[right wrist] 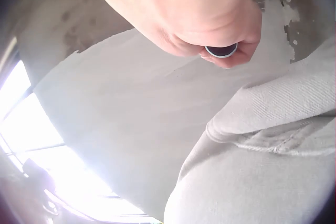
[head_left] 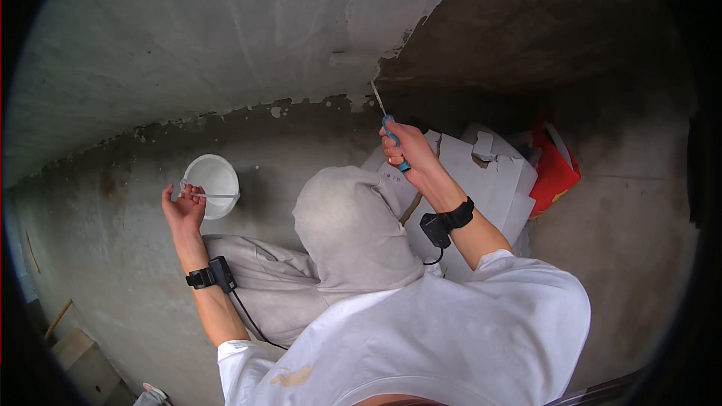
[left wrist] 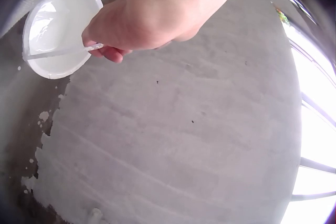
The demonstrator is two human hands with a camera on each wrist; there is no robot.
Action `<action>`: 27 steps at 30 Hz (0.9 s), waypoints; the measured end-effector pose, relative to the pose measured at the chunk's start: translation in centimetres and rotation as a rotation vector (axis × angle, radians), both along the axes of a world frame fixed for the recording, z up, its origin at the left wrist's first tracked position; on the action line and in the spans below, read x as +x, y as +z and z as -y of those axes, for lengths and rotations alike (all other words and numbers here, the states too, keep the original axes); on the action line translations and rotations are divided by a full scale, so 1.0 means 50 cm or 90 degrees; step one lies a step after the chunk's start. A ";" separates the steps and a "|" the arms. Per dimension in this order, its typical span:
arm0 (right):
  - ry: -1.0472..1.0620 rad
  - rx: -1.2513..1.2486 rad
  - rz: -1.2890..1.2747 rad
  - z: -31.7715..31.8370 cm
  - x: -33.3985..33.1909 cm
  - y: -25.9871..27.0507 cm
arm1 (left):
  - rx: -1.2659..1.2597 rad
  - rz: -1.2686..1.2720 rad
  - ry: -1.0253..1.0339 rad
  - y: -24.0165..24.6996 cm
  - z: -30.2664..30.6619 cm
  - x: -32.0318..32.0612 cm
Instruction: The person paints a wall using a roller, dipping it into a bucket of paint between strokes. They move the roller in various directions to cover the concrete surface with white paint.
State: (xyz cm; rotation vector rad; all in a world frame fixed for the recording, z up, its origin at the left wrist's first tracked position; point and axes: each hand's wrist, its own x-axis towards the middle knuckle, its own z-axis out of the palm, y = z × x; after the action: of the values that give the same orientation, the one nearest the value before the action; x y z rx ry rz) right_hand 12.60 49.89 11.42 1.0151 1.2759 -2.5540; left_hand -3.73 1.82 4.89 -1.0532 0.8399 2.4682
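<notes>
In the head view my left hand [head_left: 185, 214] holds the pale handle [head_left: 216, 195] of a white bucket [head_left: 213, 169]. The left wrist view shows wet white material inside the bucket [left wrist: 59, 22], with the fingers curled at the handle. Further right, my right hand [head_left: 414, 150] grips the blue handle of a putty knife [head_left: 389, 124]. Its thin, whitish blade [head_left: 378, 95] appears edge-on, the tip right at the ragged lower corner of the pale coating [head_left: 248, 22]. Only the dark butt of the knife's handle [right wrist: 221, 51] shows in the right wrist view.
White cardboard [head_left: 474, 188] lies beneath the right forearm, with a red bag [head_left: 553, 169] beyond it. A bent knee in grey trousers [head_left: 350, 225] stands between the hands. A wooden stick [head_left: 58, 319] and boards are at lower left. Bare concrete [head_left: 617, 218] extends right.
</notes>
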 end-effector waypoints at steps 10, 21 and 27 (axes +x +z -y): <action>0.002 -0.029 0.075 -0.011 -0.047 -0.173 | 0.024 -0.037 -0.052 0.034 -0.037 0.009; 0.532 0.271 0.039 0.012 -0.063 -0.034 | 0.030 -0.112 -0.224 0.008 -0.064 0.037; 0.803 0.440 -0.001 0.076 -0.158 -0.006 | 0.065 -0.182 -0.317 0.003 -0.100 0.080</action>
State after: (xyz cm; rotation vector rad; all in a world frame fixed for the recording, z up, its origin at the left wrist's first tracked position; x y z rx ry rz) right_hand 4.68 46.08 11.12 0.0644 1.9440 -1.1720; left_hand 0.26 6.81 5.03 -0.3924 0.9135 2.2206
